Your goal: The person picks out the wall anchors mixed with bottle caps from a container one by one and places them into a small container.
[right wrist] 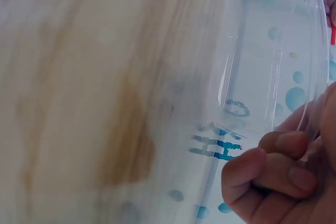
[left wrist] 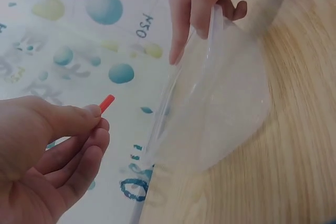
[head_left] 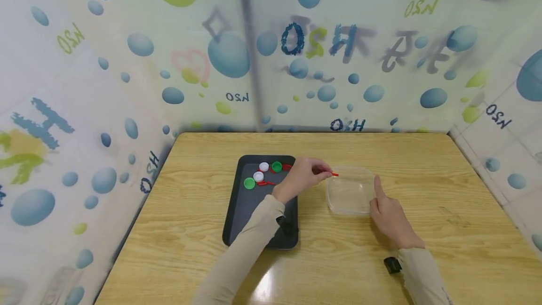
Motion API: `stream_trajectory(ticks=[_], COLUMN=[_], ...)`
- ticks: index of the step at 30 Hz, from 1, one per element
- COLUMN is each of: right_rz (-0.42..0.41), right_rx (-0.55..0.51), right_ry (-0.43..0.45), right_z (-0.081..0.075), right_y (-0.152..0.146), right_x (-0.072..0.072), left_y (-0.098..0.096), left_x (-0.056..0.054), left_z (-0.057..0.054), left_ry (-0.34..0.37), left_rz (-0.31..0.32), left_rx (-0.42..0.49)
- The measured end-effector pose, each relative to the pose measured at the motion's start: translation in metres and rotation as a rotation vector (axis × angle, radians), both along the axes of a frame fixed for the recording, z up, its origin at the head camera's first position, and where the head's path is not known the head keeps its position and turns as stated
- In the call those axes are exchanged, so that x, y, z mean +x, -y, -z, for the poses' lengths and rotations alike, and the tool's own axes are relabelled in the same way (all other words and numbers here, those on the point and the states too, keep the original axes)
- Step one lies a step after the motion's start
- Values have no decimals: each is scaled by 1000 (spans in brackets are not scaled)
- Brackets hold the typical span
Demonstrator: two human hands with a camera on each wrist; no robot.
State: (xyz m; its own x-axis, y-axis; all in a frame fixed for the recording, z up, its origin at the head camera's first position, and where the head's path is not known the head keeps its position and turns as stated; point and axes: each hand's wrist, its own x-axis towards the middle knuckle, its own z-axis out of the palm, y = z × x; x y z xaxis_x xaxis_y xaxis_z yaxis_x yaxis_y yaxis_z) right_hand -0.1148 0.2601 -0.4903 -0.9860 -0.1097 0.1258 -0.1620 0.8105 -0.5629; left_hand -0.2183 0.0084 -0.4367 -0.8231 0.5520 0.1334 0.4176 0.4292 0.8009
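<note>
Left of the tub: dark tray (head_left: 245, 206) on the bench (head_left: 423, 168). White caps (head_left: 259, 176), green caps (head_left: 249, 183) and loose red pieces (head_left: 266, 183) lie toward its far end – bunched there, so its near end is bare where the left sleeve (head_left: 243, 253) doesn't cover it. The sleeve hides some of the tray, so no full count.

Just at the tub's far left corner: left hand (head_left: 302, 178), thumb and fingertips closed on one red stick (left wrist: 107, 103), remaining fingers loosely bent. Gripped by one end, the other end poking clear toward the tub; likely a fingertip hold because the piece is so slim. In the left wrist view, stick and tub are apart.

Tub (head_left: 349, 196): clear, on the bench, right of the tray; near enough, I judge, to spare the left arm a long reach.

At the tub's right side: right hand (head_left: 391, 220), index straight along the edge, thumb and bent fingers pinching the rim – probably to steady so light a thing.
</note>
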Motion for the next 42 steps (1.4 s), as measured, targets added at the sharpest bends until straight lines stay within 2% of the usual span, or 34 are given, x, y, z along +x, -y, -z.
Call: stream_trajectory(ticks=[7,17,27,33,38,42], right_rz=[2,12,15,31,41,58], right_rx=[-26,-3,9,-51,-84,-98], right_ry=[-15,-45,-44,11,30,30], right_z=[2,2,0,1,2,2], right_y=[0,-1,-1,3,1,0], right_x=[0,-1,-1,-2,0,2], left_y=[-12,-31,-46,-28,5,37], left_x=[2,-4,-1,0,-6,-15], left_z=[-1,4,10,6,-3,-7], left_ry=[-5,14,40,44,2,1], left_rz=[51,69,130,85,3,-76], left_rx=[-20,-113,-155,-154,-148,-130])
